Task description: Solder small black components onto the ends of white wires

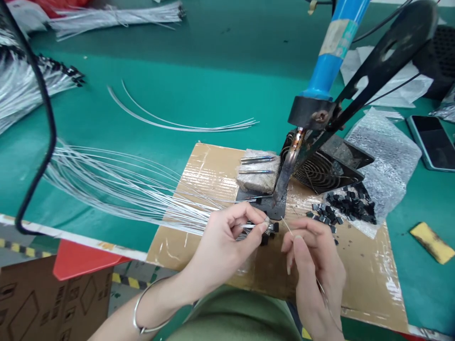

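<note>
My left hand [227,241] is closed in a pinch on a thin white wire near its end; the fingers partly hide it. Under and beyond that hand lies a bundle of white wires [135,189], with small black end pieces [273,227] just past the fingertips. My right hand [314,265] pinches a fine strand of solder wire [286,226], whose tip points up and left and whose tail runs through the palm. Directly above both hands, a soldering iron [322,76] with a blue handle points its dark bent tip down at a small dark plate [261,203].
A black stand arm [387,52] holds the iron beside a black fan [320,170]. Tape-covered cardboard [369,284] lies beneath. Loose black pieces [351,203] rest on bubble wrap [387,156]. Right of them are a phone [433,142] and yellow sponge [432,242]. A black cable [46,94] arches left.
</note>
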`<state>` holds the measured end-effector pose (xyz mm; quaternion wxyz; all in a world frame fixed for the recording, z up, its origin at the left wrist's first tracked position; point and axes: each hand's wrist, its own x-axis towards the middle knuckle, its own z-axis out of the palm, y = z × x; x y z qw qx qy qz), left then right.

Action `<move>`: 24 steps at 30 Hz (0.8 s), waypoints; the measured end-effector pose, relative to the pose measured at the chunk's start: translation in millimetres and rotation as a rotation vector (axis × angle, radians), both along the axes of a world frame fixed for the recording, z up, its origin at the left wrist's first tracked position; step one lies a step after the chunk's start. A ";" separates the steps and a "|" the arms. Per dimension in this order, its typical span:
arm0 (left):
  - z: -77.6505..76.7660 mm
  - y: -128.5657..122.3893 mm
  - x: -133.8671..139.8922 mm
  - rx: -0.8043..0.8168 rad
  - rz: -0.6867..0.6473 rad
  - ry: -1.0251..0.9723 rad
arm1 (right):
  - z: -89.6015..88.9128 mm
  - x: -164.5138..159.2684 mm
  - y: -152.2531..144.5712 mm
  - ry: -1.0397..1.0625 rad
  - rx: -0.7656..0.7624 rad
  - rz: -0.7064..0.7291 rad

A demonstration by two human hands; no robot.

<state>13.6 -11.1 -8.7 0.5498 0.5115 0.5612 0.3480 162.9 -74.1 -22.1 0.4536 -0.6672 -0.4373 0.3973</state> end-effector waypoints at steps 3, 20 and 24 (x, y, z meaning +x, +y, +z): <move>0.8 1.7 0.2 0.005 0.004 -0.003 | -3.3 7.4 2.2 -0.076 0.022 0.046; 4.6 18.1 3.1 -0.003 0.053 0.015 | -0.5 0.3 13.7 0.136 0.142 -0.009; 6.2 23.5 3.7 0.004 0.070 0.024 | 1.5 0.2 19.7 0.208 0.137 -0.026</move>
